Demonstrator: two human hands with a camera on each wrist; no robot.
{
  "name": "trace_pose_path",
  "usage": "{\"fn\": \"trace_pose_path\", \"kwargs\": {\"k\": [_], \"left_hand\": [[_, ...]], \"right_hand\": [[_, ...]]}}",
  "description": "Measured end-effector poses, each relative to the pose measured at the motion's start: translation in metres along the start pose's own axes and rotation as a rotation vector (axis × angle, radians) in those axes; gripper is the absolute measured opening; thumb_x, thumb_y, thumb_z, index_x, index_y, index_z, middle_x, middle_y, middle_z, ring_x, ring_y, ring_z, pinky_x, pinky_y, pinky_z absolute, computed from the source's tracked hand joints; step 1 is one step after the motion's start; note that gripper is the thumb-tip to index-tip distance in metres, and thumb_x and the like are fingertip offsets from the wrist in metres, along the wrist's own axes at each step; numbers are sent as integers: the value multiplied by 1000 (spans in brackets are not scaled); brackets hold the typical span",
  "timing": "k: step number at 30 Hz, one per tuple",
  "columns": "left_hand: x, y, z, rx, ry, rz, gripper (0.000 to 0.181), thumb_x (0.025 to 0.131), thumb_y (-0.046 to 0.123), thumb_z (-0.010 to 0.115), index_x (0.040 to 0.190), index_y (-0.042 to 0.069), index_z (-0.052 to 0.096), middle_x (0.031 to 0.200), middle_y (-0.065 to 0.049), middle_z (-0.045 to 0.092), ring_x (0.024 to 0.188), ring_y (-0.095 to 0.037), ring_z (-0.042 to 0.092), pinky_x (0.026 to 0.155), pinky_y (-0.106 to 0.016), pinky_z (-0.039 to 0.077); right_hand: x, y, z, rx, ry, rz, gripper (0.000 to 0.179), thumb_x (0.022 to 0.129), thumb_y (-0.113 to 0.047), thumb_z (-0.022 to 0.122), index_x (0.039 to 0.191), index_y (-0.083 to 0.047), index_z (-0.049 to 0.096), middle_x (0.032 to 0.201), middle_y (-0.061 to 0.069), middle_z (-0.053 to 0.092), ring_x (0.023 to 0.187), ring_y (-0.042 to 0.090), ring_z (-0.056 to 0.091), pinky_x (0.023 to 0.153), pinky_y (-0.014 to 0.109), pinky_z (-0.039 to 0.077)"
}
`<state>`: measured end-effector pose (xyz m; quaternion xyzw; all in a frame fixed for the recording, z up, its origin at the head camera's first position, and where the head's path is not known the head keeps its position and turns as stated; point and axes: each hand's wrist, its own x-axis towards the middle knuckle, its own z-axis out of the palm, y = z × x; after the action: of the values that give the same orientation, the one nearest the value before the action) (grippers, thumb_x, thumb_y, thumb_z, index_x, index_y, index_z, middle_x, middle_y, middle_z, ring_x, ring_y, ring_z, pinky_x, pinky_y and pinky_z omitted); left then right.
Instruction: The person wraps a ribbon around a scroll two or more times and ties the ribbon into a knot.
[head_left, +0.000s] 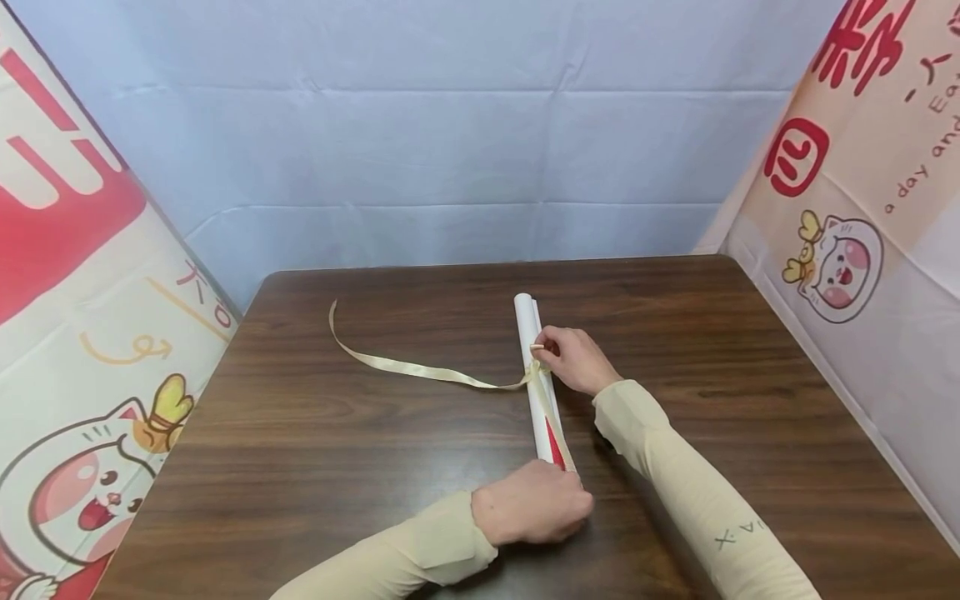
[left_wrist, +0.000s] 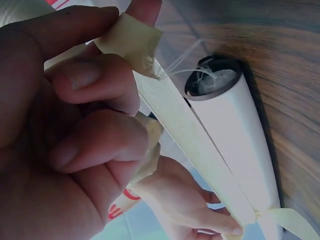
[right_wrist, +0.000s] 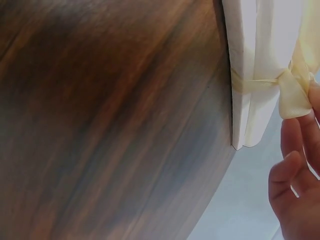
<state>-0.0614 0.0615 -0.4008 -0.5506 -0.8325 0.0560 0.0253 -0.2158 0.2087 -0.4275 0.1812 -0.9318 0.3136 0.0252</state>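
A white rolled-up sheet (head_left: 526, 333) lies lengthwise on the table, with a red patch near its front end. A pale yellow ribbon (head_left: 420, 369) is tied around its middle, and one long tail curves out to the left. The left hand (head_left: 536, 504), over the roll's near end, pinches the frayed end of another ribbon tail (left_wrist: 175, 110), which runs taut along the roll. Beside the knot, the right hand (head_left: 577, 358) holds a small ribbon loop (right_wrist: 292, 97) between thumb and fingers. In the left wrist view, the roll's open end (left_wrist: 215, 80) has a dark rim.
The brown wood-grain table (head_left: 375, 317) has its far edge against a pale blue cloth backdrop (head_left: 435, 142). Printed cloth panels with cartoon figures stand at the left (head_left: 90, 483) and right (head_left: 840, 267).
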Motion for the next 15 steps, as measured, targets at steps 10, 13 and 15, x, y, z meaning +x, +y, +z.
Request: {"fn": "trace_pose_path", "kwargs": {"k": [10, 13, 15], "left_hand": [[8, 7, 2, -17, -40, 11, 14, 85, 29, 67, 70, 27, 67, 69, 12, 67, 59, -6, 63, 48, -25, 48], [9, 11, 0, -12, -45, 17, 14, 85, 31, 67, 71, 29, 67, 70, 12, 67, 58, -6, 62, 48, -25, 48], [10, 13, -1, -3, -45, 25, 14, 85, 32, 67, 71, 30, 67, 70, 13, 67, 57, -6, 62, 48, -24, 48]], "right_hand": [[2, -2, 0, -21, -16, 25, 5, 91, -20, 65, 89, -15, 65, 73, -1, 61, 65, 14, 52, 62, 29, 43], [1, -2, 0, -23, -12, 18, 5, 91, -19, 66, 89, -15, 65, 73, -1, 61, 65, 14, 52, 62, 29, 43], [1, -2, 0, -25, -11, 15, 5, 91, -19, 66, 89, -14, 66, 72, -1, 61, 64, 13, 52, 62, 29, 42]]}}
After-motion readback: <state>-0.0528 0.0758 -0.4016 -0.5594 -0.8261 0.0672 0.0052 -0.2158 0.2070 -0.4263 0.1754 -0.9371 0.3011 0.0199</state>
